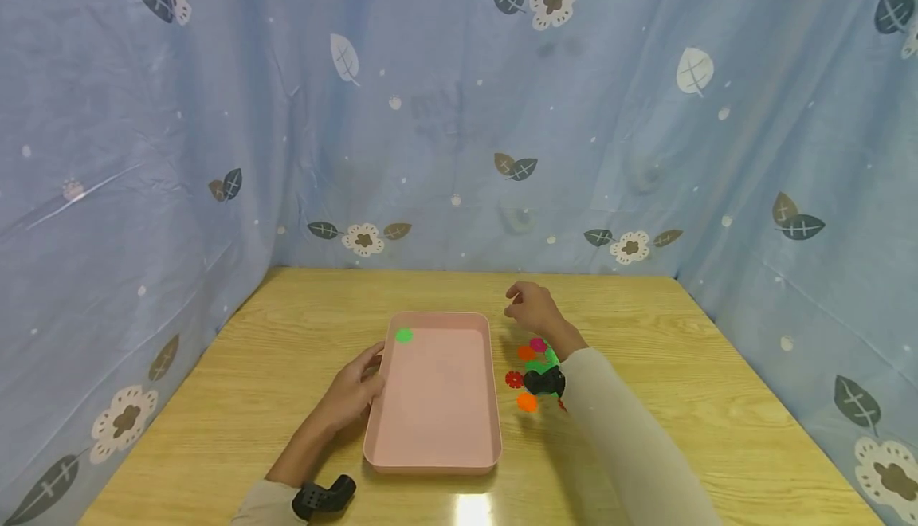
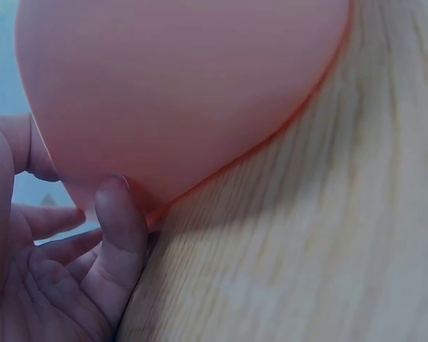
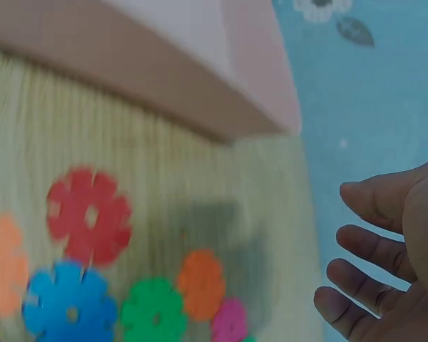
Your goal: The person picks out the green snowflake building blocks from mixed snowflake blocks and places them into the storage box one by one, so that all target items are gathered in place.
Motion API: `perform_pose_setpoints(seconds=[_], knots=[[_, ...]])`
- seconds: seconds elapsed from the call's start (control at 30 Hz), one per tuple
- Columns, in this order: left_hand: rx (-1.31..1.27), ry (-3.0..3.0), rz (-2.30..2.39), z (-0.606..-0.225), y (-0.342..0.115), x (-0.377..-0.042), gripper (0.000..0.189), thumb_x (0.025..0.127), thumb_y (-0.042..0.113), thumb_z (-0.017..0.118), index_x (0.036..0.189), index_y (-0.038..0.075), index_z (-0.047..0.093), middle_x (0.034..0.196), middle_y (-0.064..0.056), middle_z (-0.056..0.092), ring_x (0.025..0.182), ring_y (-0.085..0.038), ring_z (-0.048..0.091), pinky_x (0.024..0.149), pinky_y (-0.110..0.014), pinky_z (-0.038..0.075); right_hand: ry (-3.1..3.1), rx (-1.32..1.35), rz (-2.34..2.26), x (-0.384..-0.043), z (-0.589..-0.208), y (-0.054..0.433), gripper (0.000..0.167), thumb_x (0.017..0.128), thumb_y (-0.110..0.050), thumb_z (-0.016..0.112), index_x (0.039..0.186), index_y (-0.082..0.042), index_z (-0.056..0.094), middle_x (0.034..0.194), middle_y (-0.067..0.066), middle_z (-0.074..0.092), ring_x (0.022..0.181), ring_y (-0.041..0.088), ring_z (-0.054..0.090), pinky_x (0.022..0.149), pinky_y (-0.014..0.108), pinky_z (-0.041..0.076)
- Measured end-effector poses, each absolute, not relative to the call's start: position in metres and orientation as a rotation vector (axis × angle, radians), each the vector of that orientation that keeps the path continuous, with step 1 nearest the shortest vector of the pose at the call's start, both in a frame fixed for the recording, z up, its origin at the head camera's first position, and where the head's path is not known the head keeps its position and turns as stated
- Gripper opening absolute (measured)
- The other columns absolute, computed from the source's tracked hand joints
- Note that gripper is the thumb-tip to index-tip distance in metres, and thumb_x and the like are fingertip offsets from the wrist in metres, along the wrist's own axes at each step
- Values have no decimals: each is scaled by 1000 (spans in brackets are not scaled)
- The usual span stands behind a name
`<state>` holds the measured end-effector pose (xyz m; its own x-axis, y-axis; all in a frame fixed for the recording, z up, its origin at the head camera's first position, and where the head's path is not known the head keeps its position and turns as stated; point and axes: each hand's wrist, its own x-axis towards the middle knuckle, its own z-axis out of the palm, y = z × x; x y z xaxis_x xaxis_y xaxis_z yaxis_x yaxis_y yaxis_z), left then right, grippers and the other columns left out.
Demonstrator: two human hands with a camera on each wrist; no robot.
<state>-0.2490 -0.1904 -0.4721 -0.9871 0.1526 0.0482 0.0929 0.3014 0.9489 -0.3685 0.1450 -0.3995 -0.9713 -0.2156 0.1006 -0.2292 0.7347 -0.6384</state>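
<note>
A pink rectangular tray (image 1: 437,406) lies on the table with a green snowflake disc (image 1: 404,335) in its far left corner. My left hand (image 1: 353,389) holds the tray's left side; in the left wrist view its thumb (image 2: 121,221) presses the wall while the fingers reach around the edge. To the right of the tray, my right hand (image 1: 534,308) is raised beyond a loose group of notched plastic discs, its fingers loosely bent and apart with nothing between them. The right wrist view shows a red disc (image 3: 89,214), a blue disc (image 3: 70,303), and green, orange and magenta ones.
A wooden table (image 1: 287,311) carries everything. Blue curtain (image 1: 459,111) with flower and leaf prints surrounds its back and sides. Dark wrist devices sit on both forearms; the right one (image 1: 547,382) hides part of the disc group in the head view.
</note>
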Motion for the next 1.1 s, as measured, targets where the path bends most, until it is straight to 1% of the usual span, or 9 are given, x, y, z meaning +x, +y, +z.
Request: perform_pose_setpoints(seconds=[0.1,0.13,0.23,0.4,0.5,0.63,0.9,0.97,1.1], knots=[[226,2496,1814,-471,-190,-250,73,88,5,52,159,10,32,152,-25,44,116,-37,58,58,-35,51,-2926,329,1042,-368,-405,157,35,94,-7,65,127,6,61,113,22,63,100,35,60,85,48,54],[223,2494,1814,-471,-190,-250,74,88,5,52,159,10,32,152,-25,44,115,-36,59,57,-34,50,-2931,323,1037,-367,-407,162,36,94,-6,65,127,7,61,114,22,63,100,36,60,85,48,54],[214,2491,1817,-471,-190,-250,74,88,5,52,159,11,32,152,-25,44,107,-33,60,53,-34,48,-2952,311,1027,-365,-409,174,37,93,-5,64,127,8,60,115,24,62,100,37,60,84,49,54],[201,2476,1826,-472,-188,-251,73,89,4,51,159,12,32,153,-24,43,104,-31,60,49,-32,46,-2973,327,992,-366,-412,190,39,90,-5,64,126,9,61,115,26,62,98,38,60,81,48,54],[195,2473,1828,-471,-188,-251,73,89,4,51,159,12,32,153,-23,43,103,-31,60,48,-31,45,-2987,324,974,-368,-416,198,37,90,-7,67,124,8,63,113,24,63,97,36,60,80,46,54],[199,2467,1834,-470,-188,-250,74,87,3,51,159,12,32,153,-24,43,98,-30,61,49,-31,45,-3001,313,993,-369,-420,207,36,89,-8,71,121,7,66,110,22,65,95,34,61,80,45,56],[207,2451,1852,-469,-190,-249,75,87,3,52,159,11,32,153,-25,42,96,-29,61,49,-31,46,-3036,281,1054,-366,-425,218,36,86,-9,75,118,7,69,116,23,66,102,37,62,87,50,55],[206,2449,1852,-470,-190,-249,75,87,3,52,159,11,31,153,-25,42,94,-29,61,49,-31,46,-3042,281,1062,-365,-426,219,34,86,-8,75,116,7,70,116,23,67,100,36,63,86,50,56],[200,2452,1856,-471,-190,-250,74,88,3,52,159,11,32,153,-24,43,99,-31,61,51,-33,48,-3064,292,1047,-366,-430,221,28,84,-6,74,110,5,73,114,21,70,94,32,64,81,46,57]])
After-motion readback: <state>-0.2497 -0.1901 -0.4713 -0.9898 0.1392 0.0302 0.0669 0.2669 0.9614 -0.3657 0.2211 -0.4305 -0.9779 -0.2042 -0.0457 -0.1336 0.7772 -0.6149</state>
